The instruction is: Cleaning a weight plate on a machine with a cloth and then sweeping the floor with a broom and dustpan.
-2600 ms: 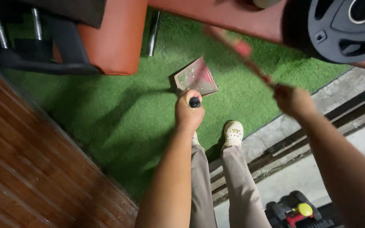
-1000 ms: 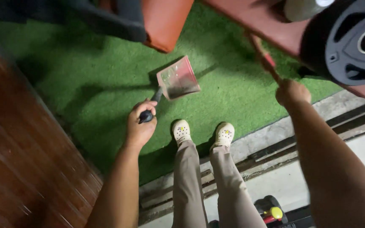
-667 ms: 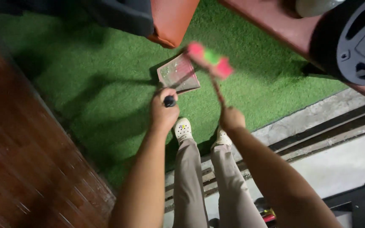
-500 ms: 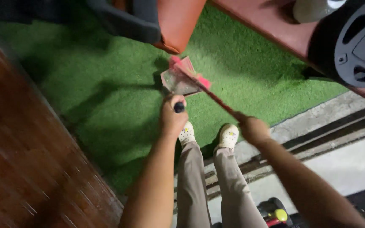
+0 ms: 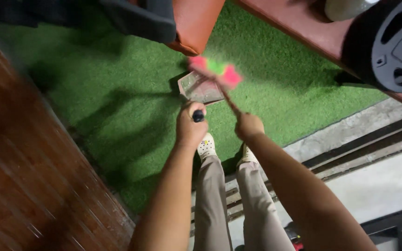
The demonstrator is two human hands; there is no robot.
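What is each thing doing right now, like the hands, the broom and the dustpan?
Left hand: closed around the dustpan's handle.
Right hand: gripping the broom stick.
Dustpan: resting low on the green turf, mouth facing away from the person.
Broom: pink and green head blurred, right above the dustpan.
Weight plate: dark, sitting on the red bench.
Shoes: both planted at the turf's edge.

Single head-worn view, looking steeply down past both forearms to green artificial turf [image 5: 131, 107] underfoot, near range
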